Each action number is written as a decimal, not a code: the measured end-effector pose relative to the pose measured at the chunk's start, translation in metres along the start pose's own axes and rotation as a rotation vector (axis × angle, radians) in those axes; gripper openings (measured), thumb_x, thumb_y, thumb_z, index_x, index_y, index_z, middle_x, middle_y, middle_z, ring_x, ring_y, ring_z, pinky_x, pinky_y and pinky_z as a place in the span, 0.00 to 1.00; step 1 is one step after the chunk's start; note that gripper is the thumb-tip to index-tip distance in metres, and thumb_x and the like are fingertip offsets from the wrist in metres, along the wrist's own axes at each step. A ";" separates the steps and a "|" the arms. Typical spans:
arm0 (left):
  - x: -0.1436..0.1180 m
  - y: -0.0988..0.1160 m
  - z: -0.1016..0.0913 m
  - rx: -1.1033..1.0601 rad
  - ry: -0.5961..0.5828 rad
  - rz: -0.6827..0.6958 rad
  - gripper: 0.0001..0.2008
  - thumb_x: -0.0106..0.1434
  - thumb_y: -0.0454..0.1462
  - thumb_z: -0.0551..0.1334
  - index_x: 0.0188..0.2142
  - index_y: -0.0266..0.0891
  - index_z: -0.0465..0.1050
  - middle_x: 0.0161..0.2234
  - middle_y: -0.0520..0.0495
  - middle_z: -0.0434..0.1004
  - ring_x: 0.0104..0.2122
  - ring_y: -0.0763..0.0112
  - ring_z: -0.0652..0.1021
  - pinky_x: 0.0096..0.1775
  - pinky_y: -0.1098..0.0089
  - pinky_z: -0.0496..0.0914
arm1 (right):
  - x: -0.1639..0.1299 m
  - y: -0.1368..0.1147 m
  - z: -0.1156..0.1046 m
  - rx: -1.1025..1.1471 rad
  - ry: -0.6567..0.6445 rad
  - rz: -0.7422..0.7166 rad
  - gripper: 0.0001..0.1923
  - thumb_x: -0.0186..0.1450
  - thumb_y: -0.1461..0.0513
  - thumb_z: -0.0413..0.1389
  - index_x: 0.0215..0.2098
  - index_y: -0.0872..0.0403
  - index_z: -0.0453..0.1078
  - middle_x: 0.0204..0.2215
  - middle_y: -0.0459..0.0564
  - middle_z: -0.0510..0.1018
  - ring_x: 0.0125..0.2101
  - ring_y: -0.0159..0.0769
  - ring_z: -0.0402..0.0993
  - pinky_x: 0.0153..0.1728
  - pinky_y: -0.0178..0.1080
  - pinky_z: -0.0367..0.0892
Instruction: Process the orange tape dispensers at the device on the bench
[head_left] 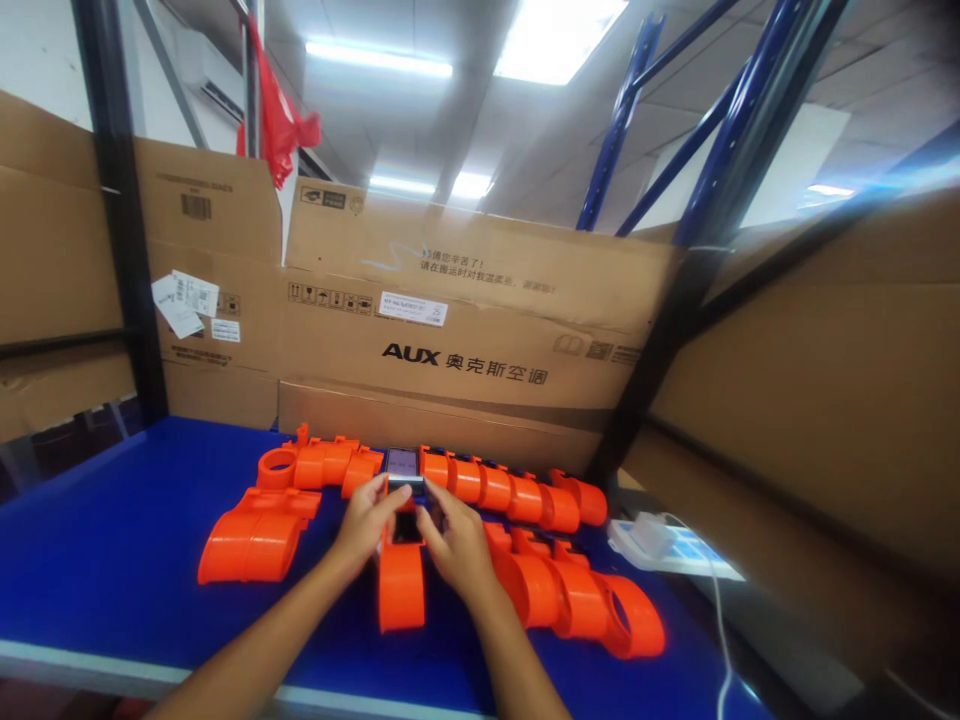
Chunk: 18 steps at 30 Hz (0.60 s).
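Phone (403, 468): small dark slab w/ lit screen, standing mid-surface against the orange row, pinched at its lower edge by both hands. Judged light, stiff, glass face fragile and slick; best gripped by the side edges. L to R: curved orange part (255, 540), smooth moulded plastic, hollow, likely light. Left hand (367, 522) fingers narrow on phone. Orange piece (400, 590) below. Right hand (454, 540) likewise closed on it. Ribbed orange parts (577, 595). White power strip (649, 540). Blue surface (112, 540), matte.

Glossy orange plastic housings (401, 590) (matt cardboard boxes (465, 330) behind)
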<state>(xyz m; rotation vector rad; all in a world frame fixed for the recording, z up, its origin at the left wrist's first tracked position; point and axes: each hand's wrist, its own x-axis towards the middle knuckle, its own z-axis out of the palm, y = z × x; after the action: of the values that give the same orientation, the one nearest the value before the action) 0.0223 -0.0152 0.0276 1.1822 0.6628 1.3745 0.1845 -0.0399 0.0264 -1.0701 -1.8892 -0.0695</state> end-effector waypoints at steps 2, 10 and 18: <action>0.002 -0.003 -0.001 -0.050 0.034 -0.045 0.18 0.53 0.48 0.70 0.34 0.36 0.75 0.17 0.56 0.70 0.10 0.81 0.62 0.15 0.76 0.52 | 0.001 -0.001 -0.003 -0.003 -0.019 -0.018 0.21 0.67 0.59 0.53 0.58 0.54 0.68 0.34 0.52 0.80 0.29 0.36 0.75 0.34 0.37 0.73; 0.003 -0.004 0.000 -0.228 0.118 -0.147 0.18 0.49 0.45 0.73 0.34 0.36 0.74 0.16 0.58 0.67 0.12 0.81 0.64 0.16 0.77 0.56 | 0.001 0.002 -0.003 -0.028 -0.053 -0.124 0.25 0.68 0.63 0.50 0.63 0.53 0.62 0.33 0.52 0.79 0.30 0.36 0.75 0.34 0.37 0.73; 0.002 -0.005 0.003 -0.231 0.059 -0.143 0.17 0.50 0.44 0.73 0.34 0.36 0.73 0.19 0.56 0.71 0.13 0.82 0.65 0.17 0.77 0.58 | -0.004 0.013 0.009 -0.198 -0.024 -0.161 0.28 0.64 0.67 0.50 0.63 0.55 0.62 0.33 0.54 0.79 0.31 0.39 0.76 0.35 0.39 0.74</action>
<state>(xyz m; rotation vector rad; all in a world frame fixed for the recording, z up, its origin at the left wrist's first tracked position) 0.0272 -0.0134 0.0245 0.8972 0.5998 1.3297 0.1884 -0.0305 0.0136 -1.0504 -2.0192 -0.3435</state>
